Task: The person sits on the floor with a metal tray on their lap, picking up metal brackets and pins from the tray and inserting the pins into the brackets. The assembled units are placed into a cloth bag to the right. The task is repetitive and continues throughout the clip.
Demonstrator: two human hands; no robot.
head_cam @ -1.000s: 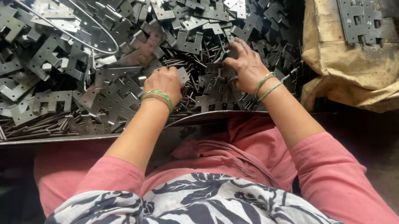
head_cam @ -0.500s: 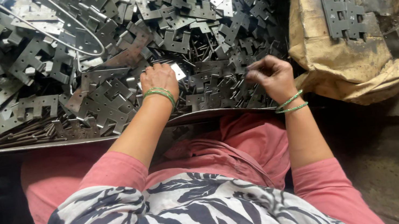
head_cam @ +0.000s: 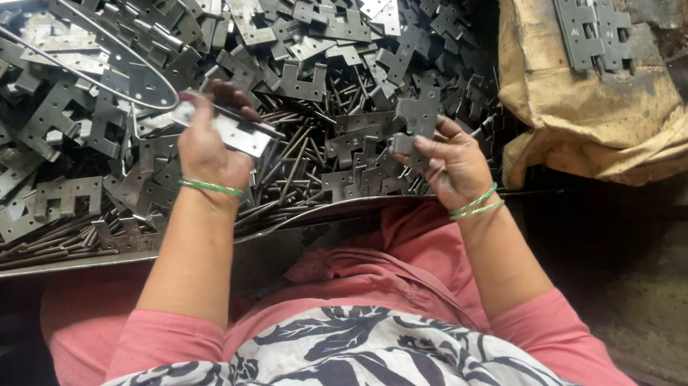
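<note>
My left hand [head_cam: 209, 146] is raised above the heap and grips a flat shiny metal plate [head_cam: 231, 131] between thumb and fingers. My right hand [head_cam: 451, 167] is near the tray's front edge and pinches a dark notched hinge leaf [head_cam: 417, 117] at its lower end. Both wrists wear green bangles. Beneath the hands lies a big heap of grey notched hinge leaves [head_cam: 315, 28] mixed with thin metal pins [head_cam: 286, 161].
The heap fills a metal tray whose front lip [head_cam: 91, 256] runs across my lap. To the right, a dirty tan sack [head_cam: 612, 108] covers a block carrying a joined pair of hinge leaves [head_cam: 594, 31]. A wire loop [head_cam: 110, 69] rests on the heap.
My left hand lifted off the heap with a shiny plate in it. My right hand picked a dark hinge leaf from the pile and turned palm-up.
</note>
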